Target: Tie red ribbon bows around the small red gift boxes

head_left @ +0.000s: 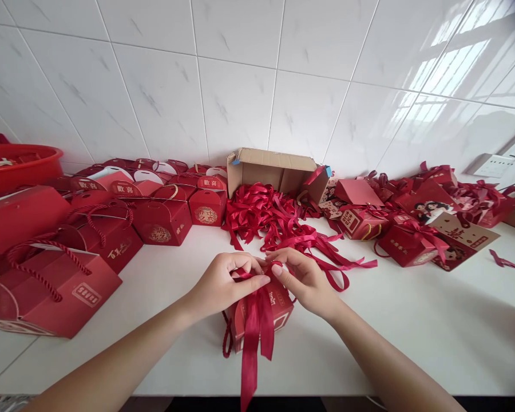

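The red box (283, 309) sat at six o'clock on the table (193, 366), ribbon (250, 337) trailing over it! Left hand (240, 280), grip pinched nearly closed, had that ribbon; right hand (304, 280) pinched it too. Beyond, at twelve o'clock, sprawled a ribbon heap (264, 212).

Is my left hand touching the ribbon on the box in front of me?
Touching. The head view shows the left hand with its thumb lying across the ribbon, whose ends hang down below it.
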Motion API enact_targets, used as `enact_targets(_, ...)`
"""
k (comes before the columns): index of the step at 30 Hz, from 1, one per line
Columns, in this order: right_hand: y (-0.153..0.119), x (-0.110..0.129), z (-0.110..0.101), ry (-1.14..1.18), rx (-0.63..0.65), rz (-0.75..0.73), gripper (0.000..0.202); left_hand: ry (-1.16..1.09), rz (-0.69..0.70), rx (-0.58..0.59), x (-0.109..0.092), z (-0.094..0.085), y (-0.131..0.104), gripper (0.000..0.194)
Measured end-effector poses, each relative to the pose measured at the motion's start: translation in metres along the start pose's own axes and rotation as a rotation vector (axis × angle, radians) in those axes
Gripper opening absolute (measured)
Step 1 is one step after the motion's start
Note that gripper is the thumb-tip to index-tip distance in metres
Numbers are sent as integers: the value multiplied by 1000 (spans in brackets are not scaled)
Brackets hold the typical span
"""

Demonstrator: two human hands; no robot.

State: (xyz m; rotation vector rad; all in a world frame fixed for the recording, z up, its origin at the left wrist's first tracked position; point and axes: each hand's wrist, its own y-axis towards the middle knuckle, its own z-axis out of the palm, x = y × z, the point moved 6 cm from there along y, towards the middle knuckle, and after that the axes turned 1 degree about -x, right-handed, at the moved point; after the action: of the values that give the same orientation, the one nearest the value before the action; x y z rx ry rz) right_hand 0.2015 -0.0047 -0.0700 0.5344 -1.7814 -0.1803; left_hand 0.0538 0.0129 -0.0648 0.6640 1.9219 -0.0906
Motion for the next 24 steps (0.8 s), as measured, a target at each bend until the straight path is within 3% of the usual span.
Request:
enact_targets(4,-1,-5,-3,101,47,62,27,-71,-1,19,2,0,0,31)
enact_targets(8,-2,-9,-2,189,120,42,21,-175,0,71,2,0,0,34)
enact_targets(24,-4,-6,-1,129,65,-31,14,-234,-13,102,3,0,-1,39)
